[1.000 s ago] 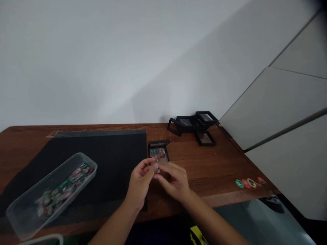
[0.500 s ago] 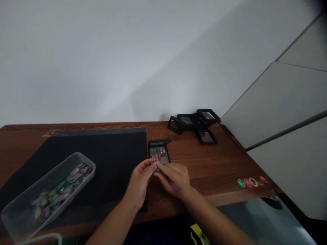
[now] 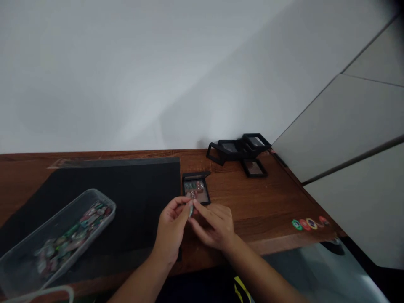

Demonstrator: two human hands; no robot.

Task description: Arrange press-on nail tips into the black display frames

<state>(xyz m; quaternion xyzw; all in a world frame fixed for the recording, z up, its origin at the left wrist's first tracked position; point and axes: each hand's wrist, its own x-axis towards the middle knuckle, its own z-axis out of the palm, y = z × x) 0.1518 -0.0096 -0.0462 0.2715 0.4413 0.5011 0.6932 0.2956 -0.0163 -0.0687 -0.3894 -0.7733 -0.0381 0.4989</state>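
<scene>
The left hand and the right hand are bare, as are the fingers. Back from the fingers, wrists and forearms stay bare to the lower edge. Farther back, a yellow-and-black scrap lies on dark cloth; whether it is worn is unclear.

a brown wooden tabletop fills the lower half of the frame. a black mat covers its left part. on the mat, at lower left, a clear plastic tray lies at a slant, with small coloured pieces inside. just beside the mat's right edge, near the centre, lies a small open black case. further back, right of centre, black frame cases sit in a loose cluster. a row of round coloured discs lies at the tabletop's right front edge.
</scene>
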